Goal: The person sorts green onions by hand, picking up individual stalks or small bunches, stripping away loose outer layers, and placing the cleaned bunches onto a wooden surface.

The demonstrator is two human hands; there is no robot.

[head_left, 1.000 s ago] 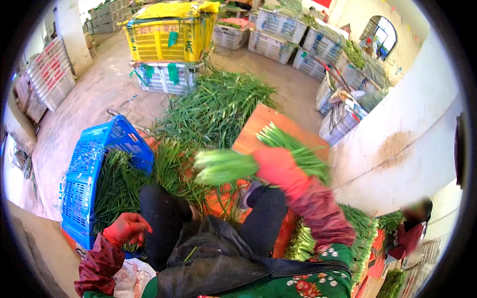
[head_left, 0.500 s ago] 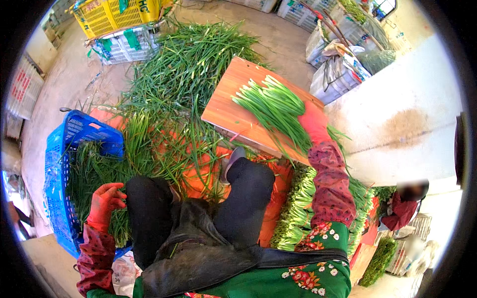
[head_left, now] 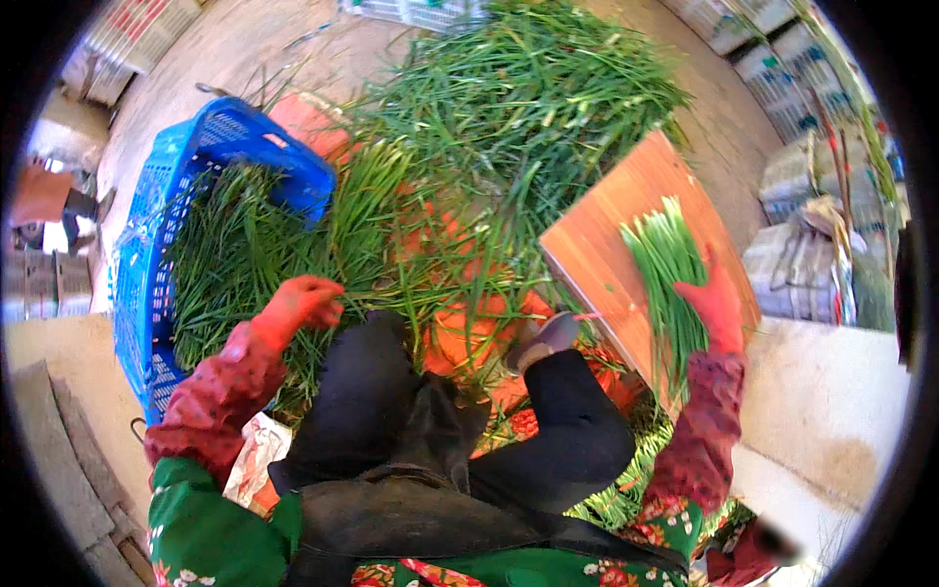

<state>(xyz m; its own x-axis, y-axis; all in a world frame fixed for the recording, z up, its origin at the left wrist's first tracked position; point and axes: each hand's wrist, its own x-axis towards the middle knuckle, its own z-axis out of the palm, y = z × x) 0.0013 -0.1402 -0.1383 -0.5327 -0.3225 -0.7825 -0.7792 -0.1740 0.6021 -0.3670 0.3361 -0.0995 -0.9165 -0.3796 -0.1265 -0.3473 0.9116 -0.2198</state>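
Observation:
On a slanted wooden board [head_left: 597, 238] lies a neat bunch of long green chives [head_left: 657, 264], pale ends pointing away from me. My right hand [head_left: 716, 298], in a red glove, is at the bunch's right edge with thumb and fingers spread. It touches or nearly touches the leaves without closing on them. My left hand [head_left: 301, 305], also red-gloved, hovers over loose chives beside the blue basket [head_left: 156, 259]. Its fingers are loosely bent and nothing shows in them. The tipped basket is full of dark green chives [head_left: 230, 264].
A large loose heap of chives [head_left: 518, 108] covers the floor ahead, partly on an orange sheet [head_left: 460, 338]. White crates [head_left: 792, 73] stand at the far right. A low pale wall [head_left: 822, 391] borders my right side. Another person [head_left: 748, 553] is at the lower right.
The view has turned left, so the surroundings shift rightward. My left hand has moved inward over the loose chives. My right hand has spread its fingers at the side of the bunch.

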